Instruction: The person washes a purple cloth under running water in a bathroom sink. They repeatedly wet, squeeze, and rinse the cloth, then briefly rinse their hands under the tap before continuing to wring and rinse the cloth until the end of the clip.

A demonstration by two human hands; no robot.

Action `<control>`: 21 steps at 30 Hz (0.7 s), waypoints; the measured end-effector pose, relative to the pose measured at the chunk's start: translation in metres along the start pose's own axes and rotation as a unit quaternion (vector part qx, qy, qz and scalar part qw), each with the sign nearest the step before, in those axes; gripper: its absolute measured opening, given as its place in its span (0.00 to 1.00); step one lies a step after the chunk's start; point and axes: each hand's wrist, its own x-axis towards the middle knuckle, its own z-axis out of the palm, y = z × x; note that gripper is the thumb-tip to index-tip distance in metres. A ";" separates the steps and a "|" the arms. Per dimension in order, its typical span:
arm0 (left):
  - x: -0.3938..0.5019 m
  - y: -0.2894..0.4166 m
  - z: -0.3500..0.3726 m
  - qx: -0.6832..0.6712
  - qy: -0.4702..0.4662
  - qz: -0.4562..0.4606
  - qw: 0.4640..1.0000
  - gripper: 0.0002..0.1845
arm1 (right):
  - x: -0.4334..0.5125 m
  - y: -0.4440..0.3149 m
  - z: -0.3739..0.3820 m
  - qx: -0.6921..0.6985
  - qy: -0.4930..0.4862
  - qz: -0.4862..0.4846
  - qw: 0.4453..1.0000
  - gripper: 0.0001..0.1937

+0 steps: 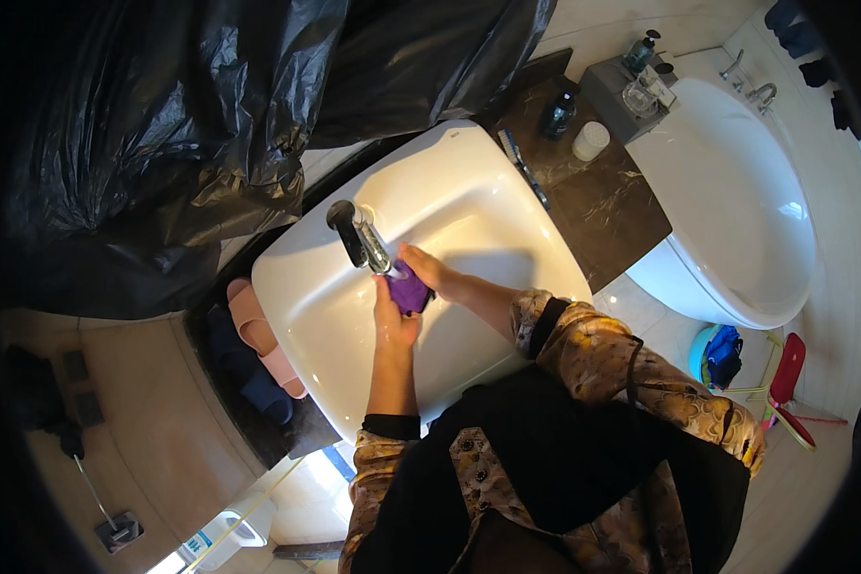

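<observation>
A white washbasin (330, 323) lies before me, with a chrome tap (362, 240) at its far left side. Water runs from the spout onto a purple cloth item (407, 288) with a dark edge, which both hands hold just beneath. My left hand (394, 316) grips it from the near left side, with the fingers partly hidden behind it. On the right, my right hand (427, 271) pinches its upper edge. Whether the item is a folded cloth or a small pouch, I cannot tell.
A brush (522, 168), a dark pump bottle (560, 115) and a white cup (591, 141) stand right of the basin. Pink slippers (264, 333) lie along its left edge. A bathtub (732, 208) is at the right, a blue tub (702, 355) on the floor, black plastic sheeting (186, 129) above.
</observation>
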 end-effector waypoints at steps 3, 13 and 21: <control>-0.005 0.014 -0.001 0.098 0.043 0.018 0.994 0.22 | -0.015 0.000 -0.004 -0.014 -0.048 0.149 0.988 0.19; 0.023 -0.008 -0.035 -0.078 -0.122 0.026 0.989 0.23 | -0.047 -0.013 0.049 -0.496 -0.126 -0.289 0.809 0.16; 0.030 -0.029 -0.005 0.026 0.053 0.007 0.998 0.27 | -0.020 -0.025 0.042 -0.570 0.131 -0.198 0.786 0.17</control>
